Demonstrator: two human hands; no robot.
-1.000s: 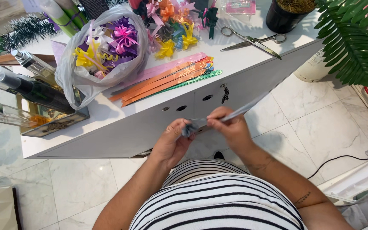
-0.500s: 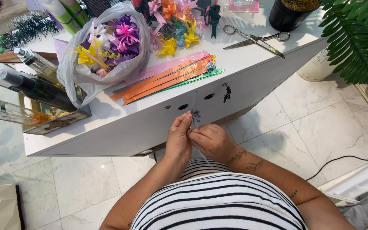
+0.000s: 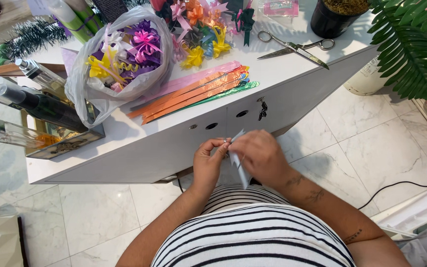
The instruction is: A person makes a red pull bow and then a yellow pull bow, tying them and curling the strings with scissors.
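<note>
My left hand (image 3: 208,160) and my right hand (image 3: 258,155) meet in front of my striped shirt, just below the front edge of the white table (image 3: 139,143). Both pinch a pale silvery ribbon strip (image 3: 239,167), whose loose end hangs down between them. On the table above lie flat ribbon strips (image 3: 193,91) in pink, orange and green. A clear plastic bag (image 3: 119,59) of finished ribbon bows sits to their left.
Scissors (image 3: 292,47) lie at the table's far right beside a dark plant pot (image 3: 337,17). Loose bows (image 3: 198,29) are piled at the back. Bottles on a tray (image 3: 30,106) stand at the left. A green palm leaf (image 3: 411,44) overhangs the tiled floor, where a black cable (image 3: 396,185) runs.
My hands have come closer together. The ribbon strip, earlier stretched out to the right, is now folded up between my fingers with its end hanging down.
</note>
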